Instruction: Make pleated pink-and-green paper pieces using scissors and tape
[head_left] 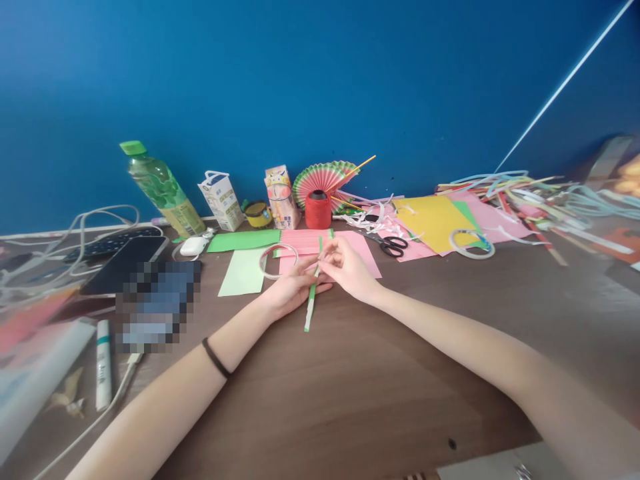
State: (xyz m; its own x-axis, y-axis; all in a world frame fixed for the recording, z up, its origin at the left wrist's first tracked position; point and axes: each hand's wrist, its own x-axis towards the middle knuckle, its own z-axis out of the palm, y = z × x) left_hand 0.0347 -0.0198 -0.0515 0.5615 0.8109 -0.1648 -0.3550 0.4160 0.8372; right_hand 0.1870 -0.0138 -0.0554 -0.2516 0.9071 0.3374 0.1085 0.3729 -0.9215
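So there's only the head view to go on here, and the action's all dead centre. Someone's sitting at a brown tabletop (350, 393), both bare hands working on a skinny green strip (309, 312) with whitish patches on it. The strip's hanging in the air above the wood, running lengthwise away from the person, its near end sticking out free.

The right hand (353, 268) is pinching it near the far end, thumb and fingers together on it. The left hand (290, 292) is supporting from underneath, and its thumb looks to be pressing the strip against the fingers. Makes sense to me: something that thin is probably flopping or twisting with just one hand on it.

Just past the left hand a roll of tape (261, 264) is lying flat across the papers, probably parked there for easy reach. Under and around it, a pale green sheet (241, 273), a darker green sheet (245, 241) and some pleated pink paper (305, 239) are spreading out. The scissors (394, 247) are resting off to the right, likely out of the way. Behind everything, a paper fan (316, 181) is standing near the wall behind a red pot (319, 212).
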